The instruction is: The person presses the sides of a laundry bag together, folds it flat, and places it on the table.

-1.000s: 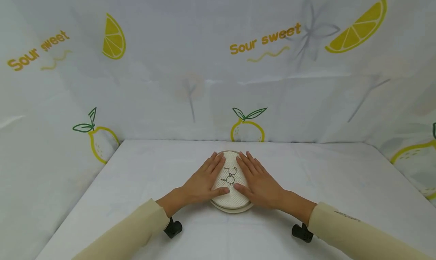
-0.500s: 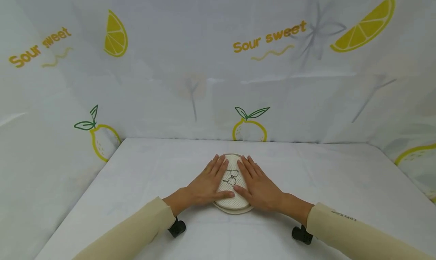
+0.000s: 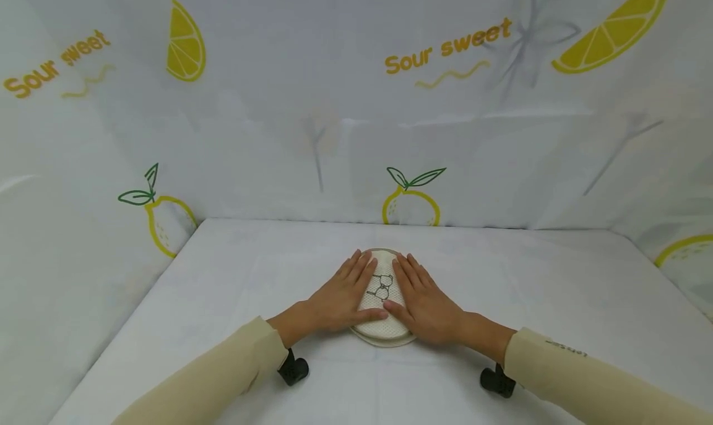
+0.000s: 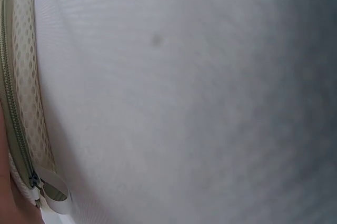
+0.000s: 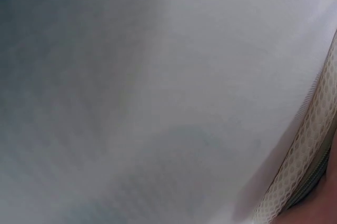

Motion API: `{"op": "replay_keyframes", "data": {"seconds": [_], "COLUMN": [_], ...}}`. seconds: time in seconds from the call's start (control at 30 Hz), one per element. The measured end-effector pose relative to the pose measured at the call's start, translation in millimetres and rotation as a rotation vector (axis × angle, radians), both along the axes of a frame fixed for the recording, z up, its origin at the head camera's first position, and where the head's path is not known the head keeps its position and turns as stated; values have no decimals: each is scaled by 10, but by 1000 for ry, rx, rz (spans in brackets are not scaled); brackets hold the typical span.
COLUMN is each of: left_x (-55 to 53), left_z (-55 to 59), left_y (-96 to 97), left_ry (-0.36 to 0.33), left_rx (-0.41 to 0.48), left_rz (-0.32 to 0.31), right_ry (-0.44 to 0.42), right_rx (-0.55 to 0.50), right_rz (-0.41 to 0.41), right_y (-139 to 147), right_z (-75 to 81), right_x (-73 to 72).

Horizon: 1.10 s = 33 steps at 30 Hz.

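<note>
A round cream mesh pouch [image 3: 383, 287] with a dark line drawing on top lies on the white-covered table. My left hand [image 3: 341, 300] rests flat on its left side, fingers straight and pointing away from me. On the opposite side my right hand [image 3: 427, 304] lies likewise, and the two thumbs almost meet over the middle. The left wrist view shows the pouch's mesh side wall [image 4: 29, 77], a green zipper [image 4: 11, 98] and a pale loop tab [image 4: 55, 192] by the slider. At the right wrist view's edge, mesh [image 5: 303, 166] and zipper appear beside a bit of skin.
White cloth covers the table [image 3: 267, 270]. Behind it rises a white curtain [image 3: 267, 134] printed with lemons and lettering. A black wrist-worn device [image 3: 293, 369] sits below the left wrist, another black device [image 3: 497, 380] below the right.
My left thumb has slid slightly right, closer to the right thumb. Both hands stay on the pouch. The head view has tilted a little, shifting the background upward.
</note>
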<state>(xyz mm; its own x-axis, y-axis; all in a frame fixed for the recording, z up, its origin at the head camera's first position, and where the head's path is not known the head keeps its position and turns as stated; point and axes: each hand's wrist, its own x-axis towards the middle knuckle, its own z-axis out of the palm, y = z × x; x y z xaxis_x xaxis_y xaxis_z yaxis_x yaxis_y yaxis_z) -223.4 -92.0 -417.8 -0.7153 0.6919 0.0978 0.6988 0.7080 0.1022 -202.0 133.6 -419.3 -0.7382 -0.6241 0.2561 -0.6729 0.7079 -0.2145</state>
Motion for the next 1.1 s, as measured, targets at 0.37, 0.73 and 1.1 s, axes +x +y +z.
{"op": "replay_keyframes", "data": {"seconds": [0.37,0.73,1.1], "left_x": [-21,-19,-8], "left_z": [21,23,16], "left_y": [23,56,38], "left_ry": [-16,-22,-23], "left_rx": [-31,-31,-56], "left_rz": [8,4,23], "right_ry": [-23,-80,-85], "right_rx": [1,31,9], "right_rz": [13,-15,-4], "right_y": [14,40,16], "right_z": [7,40,59], "right_x": [-25,-8,11]}}
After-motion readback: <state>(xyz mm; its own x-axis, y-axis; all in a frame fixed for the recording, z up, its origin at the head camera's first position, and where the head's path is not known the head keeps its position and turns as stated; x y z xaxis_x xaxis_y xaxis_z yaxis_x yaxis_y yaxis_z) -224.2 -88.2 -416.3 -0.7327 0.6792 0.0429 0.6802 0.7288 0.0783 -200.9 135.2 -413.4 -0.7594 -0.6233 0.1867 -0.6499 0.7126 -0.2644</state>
